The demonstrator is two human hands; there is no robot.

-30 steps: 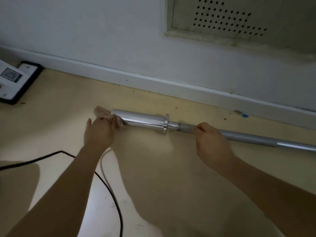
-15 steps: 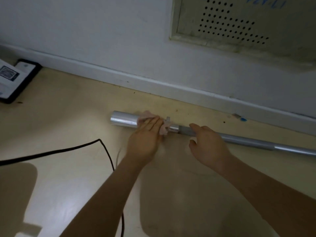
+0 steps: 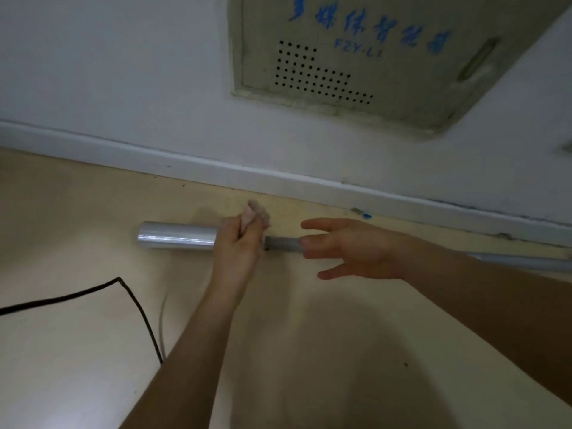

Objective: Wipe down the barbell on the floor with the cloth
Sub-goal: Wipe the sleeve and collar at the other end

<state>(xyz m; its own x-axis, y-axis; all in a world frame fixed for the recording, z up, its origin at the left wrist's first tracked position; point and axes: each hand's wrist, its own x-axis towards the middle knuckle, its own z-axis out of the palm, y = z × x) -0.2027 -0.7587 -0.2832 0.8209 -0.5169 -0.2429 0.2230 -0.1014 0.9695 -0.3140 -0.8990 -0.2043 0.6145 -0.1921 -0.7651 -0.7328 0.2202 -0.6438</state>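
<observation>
So the person is crouching over a pale floor, both bare forearms reaching out in front; a black cable is snaking across the floor on their left side, bending sharply and running back toward them; a thinner pale cord is lying just beside it. Further out, the left hand is gripping tight around a pinkish cloth, pressing it onto the barbell right where the fat shiny sleeve is meeting the thinner shaft; a tuft of cloth is sticking up out of the fist. The right hand is spreading open, fingers splayed, hovering over the shaft just beside the left hand and not gripping anything. The barbell itself is lying flat on the floor, running roughly along the wall, its far stretch passing behind the right forearm. Beyond that a white baseboard is running along the wall; higher up a beige metal panel with vent holes and blue lettering is sitting in the wall.
</observation>
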